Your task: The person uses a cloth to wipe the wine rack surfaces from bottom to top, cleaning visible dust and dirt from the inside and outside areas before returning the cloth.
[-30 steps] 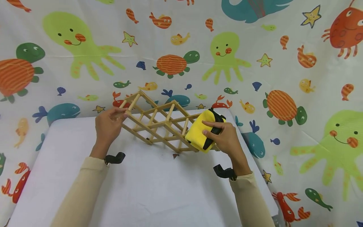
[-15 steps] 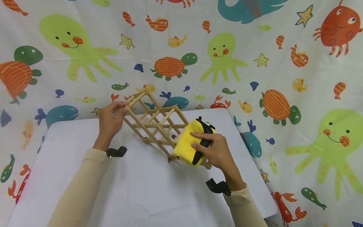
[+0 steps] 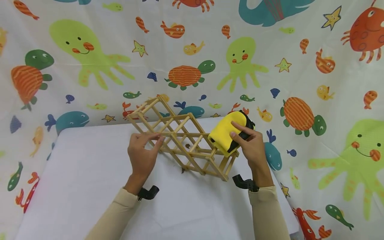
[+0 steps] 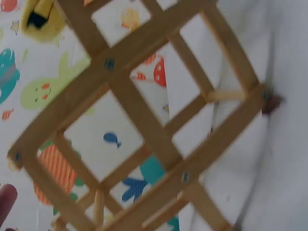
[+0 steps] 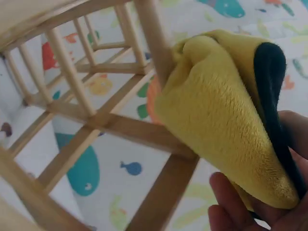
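A wooden lattice rack (image 3: 177,133) of crossed slats and round rods stands tilted on the white table. My right hand (image 3: 250,143) grips a folded yellow cloth (image 3: 229,131) with a dark edge between thumb and fingers, at the rack's right end. In the right wrist view the cloth (image 5: 216,115) bunches against a rack upright (image 5: 156,43). My left hand (image 3: 142,155) is in front of the rack's left half, thumb and forefinger extended toward a slat. The left wrist view shows just a fingertip (image 4: 7,197), apart from the slats (image 4: 144,125).
The white table (image 3: 90,180) reaches back to a hanging sheet (image 3: 192,50) printed with sea animals. A small brown piece (image 3: 183,170) lies beside the rack's lower front edge. Black camera mounts (image 3: 148,192) sit on both wrists.
My left hand has let go of the rack's upper left end and come right and nearer. The right hand with the cloth went nearer and left, then back up and right. The rack has turned.
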Available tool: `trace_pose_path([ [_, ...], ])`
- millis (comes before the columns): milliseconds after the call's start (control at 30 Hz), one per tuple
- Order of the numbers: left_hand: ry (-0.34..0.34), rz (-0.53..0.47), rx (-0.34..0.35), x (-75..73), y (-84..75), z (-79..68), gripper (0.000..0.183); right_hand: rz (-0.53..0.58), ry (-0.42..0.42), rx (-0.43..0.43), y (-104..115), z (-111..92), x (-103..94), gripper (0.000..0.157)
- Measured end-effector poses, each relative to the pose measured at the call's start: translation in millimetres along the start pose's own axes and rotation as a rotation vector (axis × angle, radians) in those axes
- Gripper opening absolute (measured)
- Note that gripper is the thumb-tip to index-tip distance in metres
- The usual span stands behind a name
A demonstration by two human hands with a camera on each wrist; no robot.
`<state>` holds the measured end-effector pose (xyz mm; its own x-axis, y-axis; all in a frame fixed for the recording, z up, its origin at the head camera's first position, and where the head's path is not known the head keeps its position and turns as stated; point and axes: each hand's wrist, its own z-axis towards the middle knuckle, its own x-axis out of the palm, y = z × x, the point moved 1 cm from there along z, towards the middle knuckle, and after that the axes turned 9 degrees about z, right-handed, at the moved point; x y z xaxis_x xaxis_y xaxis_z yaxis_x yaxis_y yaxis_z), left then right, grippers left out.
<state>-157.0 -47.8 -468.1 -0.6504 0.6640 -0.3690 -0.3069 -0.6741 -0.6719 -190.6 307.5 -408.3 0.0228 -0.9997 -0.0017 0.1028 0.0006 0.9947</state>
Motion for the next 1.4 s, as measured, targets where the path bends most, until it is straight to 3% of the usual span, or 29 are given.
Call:
trace_pose_path([
  [200, 0.007, -0.009, -0.028, 20.4, -16.0, -14.6, 0.022, -0.002, -0.014, 0.106, -25.9, 1.5, -4.2, 0.047],
  [367, -0.055, 0.019, -0.073, 27.2, -17.5, -14.6, 0.019, -0.022, -0.017, 0.107, -33.2, 0.3, -3.3, 0.046],
  [500, -0.065, 0.026, -0.084, 26.5, -14.9, -11.3, 0.018, -0.05, -0.002, 0.105, -34.2, -2.2, -1.7, 0.046],
  [667, -0.01, 0.029, -0.094, 19.3, -6.3, -5.1, 0.02, -0.036, 0.032, 0.096, -31.9, -6.4, 5.8, 0.044],
  [1067, 0.15, 0.011, -0.196, -2.8, 6.5, 13.9, 0.019, -0.051, 0.13, 0.088, -25.2, -20.2, 20.8, 0.043],
  [1200, 0.22, 0.024, -0.256, -15.7, -1.9, -3.1, 0.027, 0.028, 0.153, 0.09, -31.9, -22.8, 17.2, 0.045],
  [1400, 0.338, -0.03, -0.337, -27.4, -41.7, -61.6, 0.042, 0.188, 0.196, 0.12, -43.7, -20.6, 7.4, 0.048],
])
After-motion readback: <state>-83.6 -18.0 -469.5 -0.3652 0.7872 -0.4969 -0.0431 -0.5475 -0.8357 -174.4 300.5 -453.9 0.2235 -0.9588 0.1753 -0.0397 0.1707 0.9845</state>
